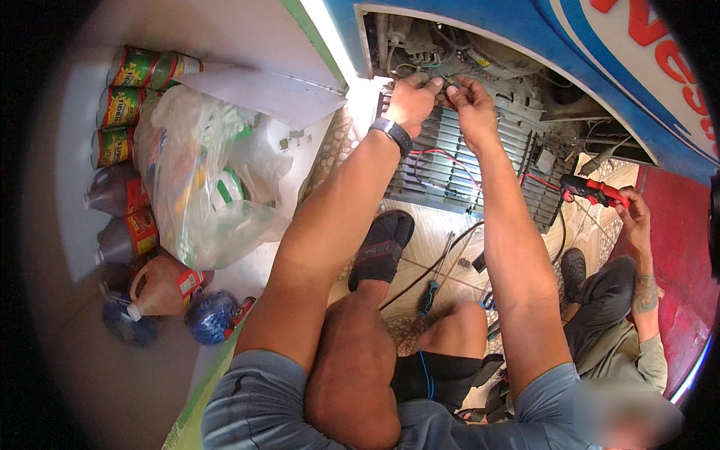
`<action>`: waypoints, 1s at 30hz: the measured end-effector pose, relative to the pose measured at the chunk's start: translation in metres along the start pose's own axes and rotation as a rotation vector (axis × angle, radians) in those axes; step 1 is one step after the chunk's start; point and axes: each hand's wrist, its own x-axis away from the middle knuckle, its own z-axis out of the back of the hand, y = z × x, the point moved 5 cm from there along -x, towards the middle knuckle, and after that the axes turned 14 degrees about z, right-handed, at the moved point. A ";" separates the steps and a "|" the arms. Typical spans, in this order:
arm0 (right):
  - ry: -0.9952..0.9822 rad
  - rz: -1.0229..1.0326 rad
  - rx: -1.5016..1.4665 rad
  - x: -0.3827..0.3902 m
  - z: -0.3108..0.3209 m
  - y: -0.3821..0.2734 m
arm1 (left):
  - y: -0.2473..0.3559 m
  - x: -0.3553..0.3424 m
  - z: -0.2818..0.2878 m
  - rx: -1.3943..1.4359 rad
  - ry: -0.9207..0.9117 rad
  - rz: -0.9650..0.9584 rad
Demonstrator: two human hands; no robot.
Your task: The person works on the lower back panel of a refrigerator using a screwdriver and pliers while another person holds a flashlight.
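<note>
- Tiled floor (409, 279) in front of an open-sided blue machine (484, 18).
- Thin wires (426, 61) lie inside, beyond a finned grille (442, 150), just by my left hand (411, 99) and right hand (472, 111).
- Both hands' fingers curl nearly together; whether they grip wire I cannot tell.

The tiled floor (421, 249) carries a blue-handled screwdriver (429, 295) and a dark cable (409, 289).

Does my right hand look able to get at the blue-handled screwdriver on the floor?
Probably yes: the blue-handled screwdriver lies uncovered on the floor. Your right hand is up at the wiring, though, so it would likely have to leave that first.
</note>
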 end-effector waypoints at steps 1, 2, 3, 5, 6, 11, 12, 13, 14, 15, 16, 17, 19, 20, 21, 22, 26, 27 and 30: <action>0.008 -0.017 -0.018 0.002 -0.004 -0.002 | 0.000 0.000 0.002 -0.005 0.017 -0.005; 0.019 -0.050 -0.043 0.002 -0.008 -0.003 | 0.001 0.001 0.004 -0.049 0.050 -0.001; 0.031 -0.083 -0.068 0.003 -0.012 -0.004 | 0.001 0.001 0.007 -0.093 0.081 0.005; 0.054 -0.104 -0.076 0.002 -0.010 -0.004 | 0.005 0.003 0.002 -0.120 0.104 0.011; 0.060 -0.098 -0.066 0.001 -0.009 -0.005 | 0.005 0.005 0.000 -0.105 0.105 0.016; 0.038 -0.122 -0.161 -0.003 -0.017 -0.002 | 0.004 0.001 0.004 -0.025 0.081 0.016; 0.007 -0.126 -0.183 -0.003 -0.020 -0.003 | 0.003 0.002 0.009 -0.074 0.127 0.016; -0.003 -0.134 -0.183 -0.002 -0.008 0.002 | 0.004 0.010 -0.003 -0.117 0.148 0.031; -0.040 -0.114 -0.129 -0.005 -0.003 0.003 | 0.009 0.016 -0.007 -0.164 0.179 0.032; -0.076 -0.095 -0.073 -0.009 0.002 0.005 | 0.011 0.017 -0.010 -0.206 0.190 0.035; -0.123 -0.078 -0.027 -0.009 -0.003 0.001 | 0.012 0.016 -0.005 -0.249 0.215 0.035; -0.096 -0.066 -0.028 -0.008 -0.006 -0.001 | 0.012 0.015 -0.001 -0.291 0.239 0.037; -0.037 -0.043 -0.024 -0.003 -0.011 -0.003 | 0.010 0.014 -0.001 -0.181 0.241 0.029; 0.023 -0.070 -0.078 0.000 -0.013 -0.001 | 0.009 0.014 -0.003 -0.126 0.238 0.026; 0.084 -0.097 -0.131 0.004 -0.015 0.001 | 0.007 0.014 -0.005 -0.091 0.224 0.035; 0.148 -0.126 -0.181 0.008 -0.014 0.003 | 0.005 0.016 -0.009 -0.055 0.207 0.049; 0.046 -0.124 -0.144 0.006 -0.023 -0.004 | 0.008 0.017 0.008 -0.159 0.232 0.082; -0.036 -0.093 -0.092 0.002 -0.029 -0.009 | 0.004 0.007 0.021 -0.102 0.221 0.050; -0.013 -0.105 -0.108 -0.002 0.004 0.001 | 0.017 0.027 -0.018 -0.164 0.216 0.094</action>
